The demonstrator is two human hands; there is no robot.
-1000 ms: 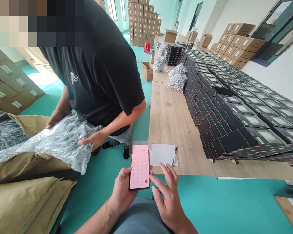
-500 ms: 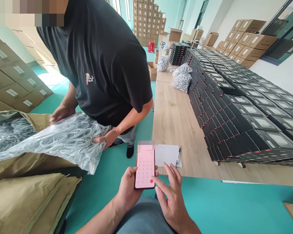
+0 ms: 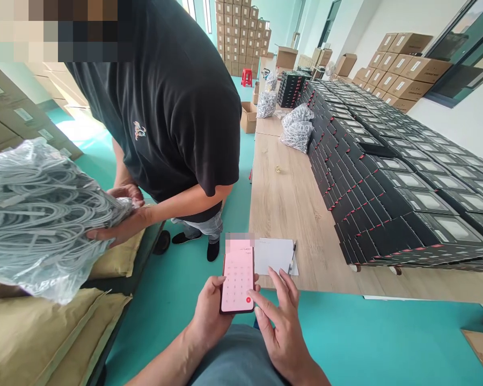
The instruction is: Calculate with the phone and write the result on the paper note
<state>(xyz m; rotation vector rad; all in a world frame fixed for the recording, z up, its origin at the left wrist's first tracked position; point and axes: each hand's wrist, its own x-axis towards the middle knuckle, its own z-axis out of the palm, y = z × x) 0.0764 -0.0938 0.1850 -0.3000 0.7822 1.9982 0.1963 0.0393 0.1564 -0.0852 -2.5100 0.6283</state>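
Note:
My left hand (image 3: 211, 308) is wrapped round a smartphone (image 3: 237, 281), its thumb along the left edge. The pink screen shows a keypad with a red button at its lower right. Over that corner, the index fingertip of my right hand (image 3: 282, 316) is at the red button; whether it presses is hard to tell. The other fingers of that hand are spread and hold nothing. Just beyond the phone, a white sheet of paper (image 3: 273, 254) lies on the wooden table (image 3: 287, 206), with a pen (image 3: 293, 257) along its right side.
At left, a person in a black T-shirt (image 3: 177, 107) holds a clear bag of grey cables (image 3: 48, 209) above tan sacks (image 3: 44, 332). Black boxes (image 3: 370, 214) are stacked along the table's right. More cable bags (image 3: 297, 128) sit farther back. Cartons (image 3: 241, 37) stand behind.
The other person has lifted the bag of cables up and to the left, bringing both hands together at its right end. My hands and the phone stay nearly still.

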